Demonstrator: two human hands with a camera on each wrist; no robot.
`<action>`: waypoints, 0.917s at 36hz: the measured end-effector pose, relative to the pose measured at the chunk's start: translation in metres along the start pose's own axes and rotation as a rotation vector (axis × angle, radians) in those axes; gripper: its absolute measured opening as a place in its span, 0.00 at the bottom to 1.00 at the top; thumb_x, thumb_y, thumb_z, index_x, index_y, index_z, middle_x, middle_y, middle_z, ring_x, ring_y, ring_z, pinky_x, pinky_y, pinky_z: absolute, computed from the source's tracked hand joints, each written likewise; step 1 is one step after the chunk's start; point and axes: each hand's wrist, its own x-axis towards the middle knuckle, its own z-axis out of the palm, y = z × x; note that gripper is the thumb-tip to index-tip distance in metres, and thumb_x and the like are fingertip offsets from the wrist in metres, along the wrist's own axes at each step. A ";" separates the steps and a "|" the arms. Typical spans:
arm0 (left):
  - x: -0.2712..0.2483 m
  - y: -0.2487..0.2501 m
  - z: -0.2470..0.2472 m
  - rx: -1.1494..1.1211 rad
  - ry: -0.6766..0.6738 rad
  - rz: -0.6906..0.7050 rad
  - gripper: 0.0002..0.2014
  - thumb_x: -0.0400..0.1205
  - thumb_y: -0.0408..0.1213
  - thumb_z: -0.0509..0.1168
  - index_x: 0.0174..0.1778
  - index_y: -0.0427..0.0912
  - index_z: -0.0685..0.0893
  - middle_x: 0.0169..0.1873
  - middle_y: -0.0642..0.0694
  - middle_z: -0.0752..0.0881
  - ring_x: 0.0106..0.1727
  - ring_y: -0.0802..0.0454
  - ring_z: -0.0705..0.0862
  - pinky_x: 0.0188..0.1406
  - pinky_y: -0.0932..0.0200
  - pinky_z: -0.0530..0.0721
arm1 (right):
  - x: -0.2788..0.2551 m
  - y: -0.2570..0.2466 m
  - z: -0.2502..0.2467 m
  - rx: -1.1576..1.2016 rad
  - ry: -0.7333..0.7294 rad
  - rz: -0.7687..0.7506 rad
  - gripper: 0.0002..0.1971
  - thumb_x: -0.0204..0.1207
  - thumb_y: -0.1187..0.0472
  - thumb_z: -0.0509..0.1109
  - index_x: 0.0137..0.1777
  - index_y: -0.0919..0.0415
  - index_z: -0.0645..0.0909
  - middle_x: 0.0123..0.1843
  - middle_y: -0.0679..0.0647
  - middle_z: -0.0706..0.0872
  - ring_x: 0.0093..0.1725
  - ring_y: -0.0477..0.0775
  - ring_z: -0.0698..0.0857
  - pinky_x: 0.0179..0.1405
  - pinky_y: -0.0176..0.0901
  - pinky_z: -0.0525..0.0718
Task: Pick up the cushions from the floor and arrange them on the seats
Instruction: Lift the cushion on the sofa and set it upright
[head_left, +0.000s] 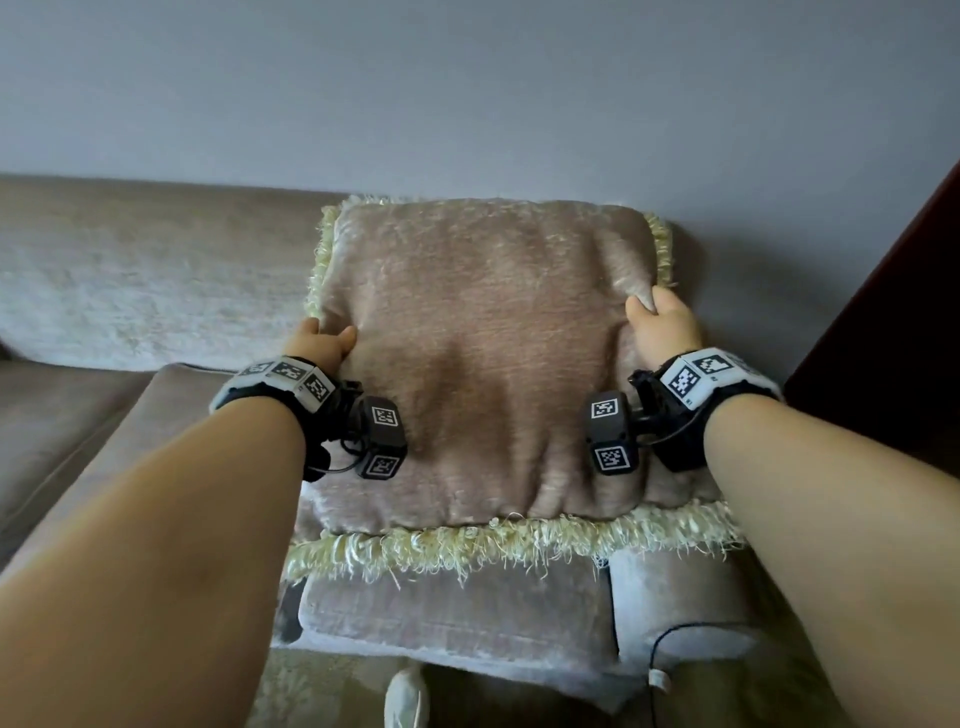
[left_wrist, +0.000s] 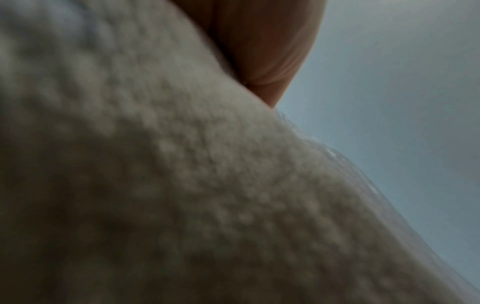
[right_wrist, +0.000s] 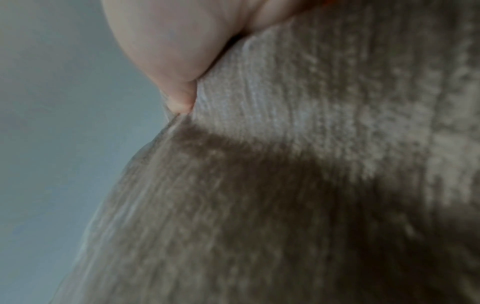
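- The sofa (head_left: 130, 291) runs along the wall (head_left: 467, 93); its seat end (head_left: 457, 618) sits below the hands. Judged from this, the step in hand is settling 1 cushion into place against the backrest.
- The cushion (head_left: 483, 358), tan plush with a pale fringe (head_left: 467, 545), lies on the seat, its far edge up against the wall and backrest and its near fringe hanging over the seat's front edge. It looks tilted back rather than flat, though how steeply is hard to tell.
- To do this well, I would push the cushion back and upright so the fringe no longer overhangs, keeping both sides level so it does not twist.
- The soft filling dents under pressure, as the creases in the middle show, so an even squeeze from both sides should shape it better than a shove at 1 corner.
- The left hand (head_left: 319, 345) holds the cushion's left edge, thumb on the front face; its other fingers are hidden behind the cushion. The left wrist view shows only blurred plush and part of the hand.
- The right hand (head_left: 662, 325) grips the right edge higher up, pinching a fold of fabric between thumb and fingers; the right wrist view shows a thumb (right_wrist: 171, 51) pressed into the plush (right_wrist: 285, 164).
- Letting go both sides together should keep it from slumping sideways.
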 end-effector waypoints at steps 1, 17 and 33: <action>0.019 0.003 0.006 0.005 -0.015 0.010 0.31 0.85 0.44 0.60 0.81 0.36 0.60 0.77 0.36 0.70 0.76 0.36 0.71 0.72 0.45 0.70 | 0.011 0.001 0.009 0.004 0.021 0.016 0.14 0.81 0.55 0.58 0.49 0.69 0.74 0.46 0.64 0.77 0.44 0.59 0.75 0.44 0.45 0.70; 0.255 -0.042 0.166 -0.097 0.009 0.066 0.13 0.83 0.41 0.63 0.59 0.37 0.76 0.48 0.44 0.80 0.50 0.46 0.79 0.48 0.56 0.72 | 0.175 0.126 0.180 -0.093 0.012 0.298 0.15 0.83 0.57 0.58 0.53 0.71 0.75 0.52 0.68 0.80 0.52 0.65 0.80 0.47 0.48 0.71; 0.348 -0.129 0.265 0.011 -0.003 -0.114 0.31 0.79 0.30 0.67 0.77 0.36 0.61 0.69 0.32 0.75 0.67 0.35 0.78 0.61 0.48 0.77 | 0.225 0.254 0.273 -0.316 -0.062 0.502 0.29 0.72 0.62 0.70 0.73 0.64 0.68 0.74 0.64 0.68 0.70 0.67 0.74 0.67 0.53 0.76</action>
